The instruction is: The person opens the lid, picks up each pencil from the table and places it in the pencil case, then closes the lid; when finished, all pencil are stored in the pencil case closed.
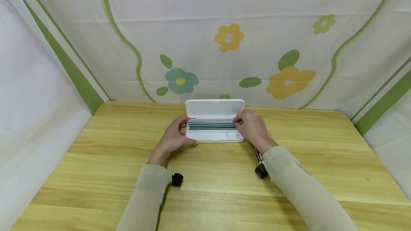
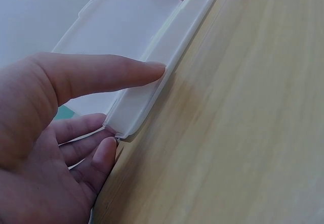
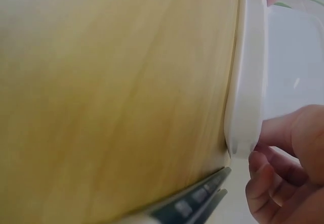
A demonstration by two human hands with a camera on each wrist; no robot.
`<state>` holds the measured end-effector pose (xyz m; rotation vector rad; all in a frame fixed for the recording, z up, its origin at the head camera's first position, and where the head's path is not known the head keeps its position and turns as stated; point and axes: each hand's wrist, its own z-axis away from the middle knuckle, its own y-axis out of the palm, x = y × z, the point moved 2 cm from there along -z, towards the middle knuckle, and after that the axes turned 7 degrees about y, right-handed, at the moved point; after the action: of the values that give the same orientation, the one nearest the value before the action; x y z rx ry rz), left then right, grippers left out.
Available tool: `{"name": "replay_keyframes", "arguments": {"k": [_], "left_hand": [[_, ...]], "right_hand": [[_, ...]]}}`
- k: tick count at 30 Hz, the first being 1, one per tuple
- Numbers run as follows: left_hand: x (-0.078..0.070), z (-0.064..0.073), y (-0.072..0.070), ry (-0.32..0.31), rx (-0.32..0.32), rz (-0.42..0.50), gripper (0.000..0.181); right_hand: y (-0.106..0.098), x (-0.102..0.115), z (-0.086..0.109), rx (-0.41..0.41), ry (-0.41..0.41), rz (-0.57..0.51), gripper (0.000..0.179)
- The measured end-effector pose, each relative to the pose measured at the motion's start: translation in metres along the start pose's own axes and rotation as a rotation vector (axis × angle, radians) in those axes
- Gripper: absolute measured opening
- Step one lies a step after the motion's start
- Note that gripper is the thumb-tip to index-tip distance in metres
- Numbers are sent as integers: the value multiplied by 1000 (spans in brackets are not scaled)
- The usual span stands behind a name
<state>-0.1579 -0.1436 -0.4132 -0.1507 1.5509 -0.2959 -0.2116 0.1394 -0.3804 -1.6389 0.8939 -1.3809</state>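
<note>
Well left of the white case we see a pale side cloth meet the table, and a broad stretch of wood runs from there to the case's left end. At that end the left hand grips the case crosswise: the thumb lies straight against the front wall near the corner, while the fingers touch round the end. In front of the case's left end, we note a black box at a cuff.

The case lies open and flat, its long front edge facing us, with wide wood before it. Inside, slim dark sticks lie lengthwise toward its rear wall. The lid stands up along the rear edge; just behind the case come the table's far edge and a flowered cloth, so we see little room there.

At the case's right end the right hand reaches over the rim to the stick ends, some fingers bent outside the end wall; we cannot tell whether it pinches a stick. Just beside that end lies a dark slim object with pale marks. Farther right of the case, the wood runs on.
</note>
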Motion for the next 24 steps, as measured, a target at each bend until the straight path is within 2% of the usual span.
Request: {"name": "replay_keyframes", "arguments": {"k": [6,13,17,24], "left_hand": [[0,0,0,0,1,-7,95],[0,0,1,5,6,-6,96],[-1,0,1,6,6,-7,95],[-1,0,0,7,0,-16,93]], "right_hand": [[1,-2,1,19,-16,23,16],[-3,-5,4,26,-11,-30,17],[-11,-8,5,60,6,-115,18],[-37,-9,14,95,81,-335,18]]}}
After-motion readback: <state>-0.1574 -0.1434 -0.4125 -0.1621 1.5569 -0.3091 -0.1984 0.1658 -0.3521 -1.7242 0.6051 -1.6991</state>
